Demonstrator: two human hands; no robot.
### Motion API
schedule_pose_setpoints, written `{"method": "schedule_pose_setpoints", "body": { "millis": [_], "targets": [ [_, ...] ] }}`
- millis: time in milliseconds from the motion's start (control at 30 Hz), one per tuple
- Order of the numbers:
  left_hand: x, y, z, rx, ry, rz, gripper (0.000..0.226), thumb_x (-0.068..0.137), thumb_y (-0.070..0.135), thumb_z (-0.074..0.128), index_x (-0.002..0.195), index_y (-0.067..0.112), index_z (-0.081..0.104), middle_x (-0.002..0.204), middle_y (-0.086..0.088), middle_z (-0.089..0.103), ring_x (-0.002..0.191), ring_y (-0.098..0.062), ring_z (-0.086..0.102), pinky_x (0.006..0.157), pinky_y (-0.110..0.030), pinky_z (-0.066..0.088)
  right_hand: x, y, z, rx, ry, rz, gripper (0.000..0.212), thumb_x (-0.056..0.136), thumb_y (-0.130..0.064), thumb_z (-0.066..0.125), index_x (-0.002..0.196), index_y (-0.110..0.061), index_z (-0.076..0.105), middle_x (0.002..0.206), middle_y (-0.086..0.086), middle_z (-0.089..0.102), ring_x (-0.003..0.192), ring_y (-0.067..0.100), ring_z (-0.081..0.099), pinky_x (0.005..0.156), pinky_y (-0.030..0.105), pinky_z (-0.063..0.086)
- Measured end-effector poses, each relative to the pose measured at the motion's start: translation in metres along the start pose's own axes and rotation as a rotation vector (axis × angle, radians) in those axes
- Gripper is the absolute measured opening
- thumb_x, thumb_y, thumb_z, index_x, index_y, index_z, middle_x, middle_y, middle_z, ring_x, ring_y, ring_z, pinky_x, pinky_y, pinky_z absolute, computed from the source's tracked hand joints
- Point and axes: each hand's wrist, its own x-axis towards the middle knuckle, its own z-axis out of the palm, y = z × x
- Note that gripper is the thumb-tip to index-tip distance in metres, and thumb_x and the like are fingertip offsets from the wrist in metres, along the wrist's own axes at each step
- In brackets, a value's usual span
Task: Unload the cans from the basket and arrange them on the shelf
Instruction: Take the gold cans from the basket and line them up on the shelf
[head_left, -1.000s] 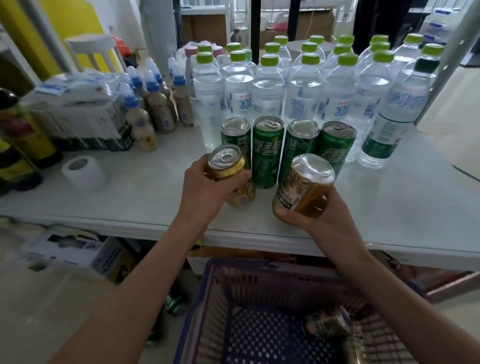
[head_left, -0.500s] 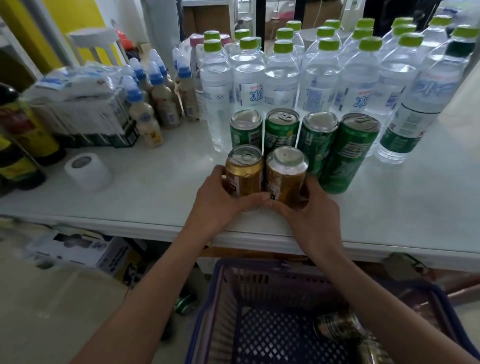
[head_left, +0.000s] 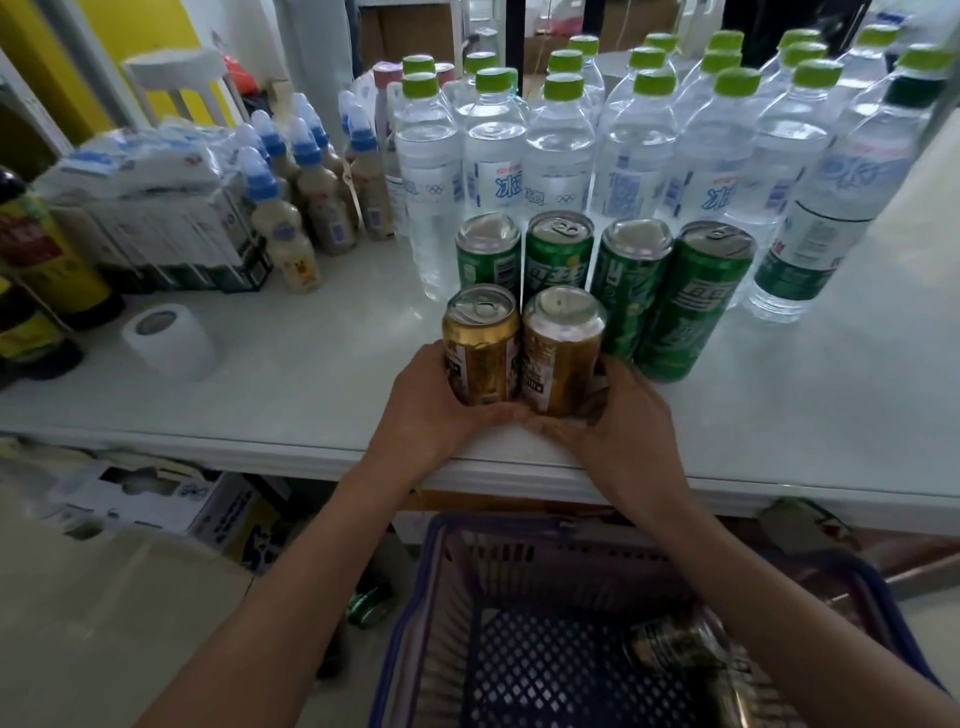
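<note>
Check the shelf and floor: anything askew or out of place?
Yes: a green can lies on its side on the floor under the shelf, left of the basket. On the shelf, the gold cans and green cans stand upright.

Shelf (head_left: 291, 395): white, flat.
Green cans (head_left: 597, 280): mid-shelf row.
Gold cans (head_left: 519, 348): before them.
Water bottles (head_left: 561, 140): behind.
Paper roll (head_left: 169, 332): left, probably tissue.

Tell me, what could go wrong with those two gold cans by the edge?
The two gold cans stand near the shelf's front edge, so a bump from the left hand or right hand might tip them off. Pushed back too hard, they could knock the green cans over.
</note>
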Motion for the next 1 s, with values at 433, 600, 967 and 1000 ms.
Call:
{"method": "schedule_pose_setpoints", "body": {
  "millis": [433, 600, 967, 1000],
  "targets": [
    [-0.02, 0.016, -0.028, 0.355, -0.226, -0.254, 0.06, 0.065, 0.06, 0.087, 0.087, 0.013, 0.057, 0.08, -0.002, 0.05, 0.068, -0.017, 0.049, 0.058, -0.032, 0.033, -0.034, 0.005, -0.038, 0.063, -0.077, -0.038, 0.033, 0.088, -0.024, 0.08, 0.117, -0.015, 0.067, 0.094, 0.0, 0.072, 0.078, 0.016, 0.067, 0.076, 0.021, 0.052],
    [-0.046, 0.041, -0.023, 0.206, -0.761, 0.012, 0.048, 0.084, 0.04, 0.081, 0.054, 0.02, 0.049, 0.048, 0.008, 0.041, 0.045, -0.006, 0.039, 0.052, -0.025, 0.034, -0.062, 0.014, -0.048, 0.068, -0.127, -0.18, 0.011, 0.094, -0.027, 0.071, 0.086, -0.018, 0.07, 0.067, -0.014, 0.068, 0.06, 0.004, 0.063, 0.061, 0.008, 0.045],
    [-0.132, -0.05, 0.159, 0.663, -1.407, -0.093, 0.019, 0.096, 0.018, 0.066, 0.111, 0.006, 0.068, 0.105, -0.008, 0.069, 0.091, -0.022, 0.066, 0.074, -0.031, 0.053, -0.112, 0.17, -0.003, -0.901, -0.949, -0.328, 0.036, 0.091, -0.017, 0.061, 0.125, -0.01, 0.069, 0.129, 0.011, 0.063, 0.12, 0.031, 0.059, 0.099, 0.039, 0.049],
    [-0.144, -0.066, 0.172, 0.72, -1.449, -0.095, 0.041, 0.095, 0.021, 0.069, 0.132, 0.005, 0.06, 0.125, -0.011, 0.064, 0.108, -0.027, 0.064, 0.083, -0.032, 0.052, -0.117, 0.187, 0.003, -1.005, -0.941, -0.355, 0.045, 0.092, -0.016, 0.06, 0.137, -0.009, 0.062, 0.14, 0.012, 0.057, 0.127, 0.031, 0.054, 0.106, 0.041, 0.045]
  ]
}}
